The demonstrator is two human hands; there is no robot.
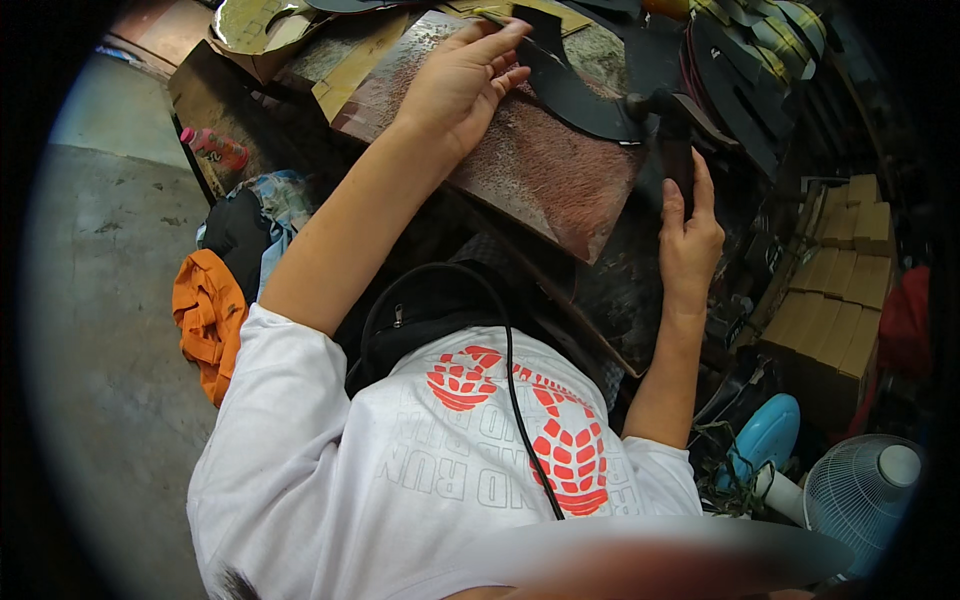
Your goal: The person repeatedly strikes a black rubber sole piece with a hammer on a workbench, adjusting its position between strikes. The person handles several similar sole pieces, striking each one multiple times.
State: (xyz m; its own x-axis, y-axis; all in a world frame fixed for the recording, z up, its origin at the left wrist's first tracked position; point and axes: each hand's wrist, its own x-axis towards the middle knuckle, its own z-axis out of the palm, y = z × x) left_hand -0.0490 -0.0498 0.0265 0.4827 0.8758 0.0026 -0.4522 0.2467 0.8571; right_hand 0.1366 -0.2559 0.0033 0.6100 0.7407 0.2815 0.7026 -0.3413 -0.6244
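Note:
My left hand [462,88] is above the far part of a worn, reddish-brown board [545,190]. Its thumb and index finger pinch a thin pen-like stick [488,16], with the other fingers loosely curled. Under and beside those fingertips lies a black curved cut piece [575,98], flat on the board like part of a shoe upper. To the right, my right hand [692,235] grips a dark hammer [676,150] by its handle, thumb and fingers along it. The hammer's head is by the right end of the black piece.
Black curved pieces [735,95] and yellow-patterned ones [790,40] are piled at the far right. A pink bottle [215,148] stands left of the board. Orange cloth [208,315] hangs at the left. Stacked tan boxes [835,290] and a fan [868,495] are at the right.

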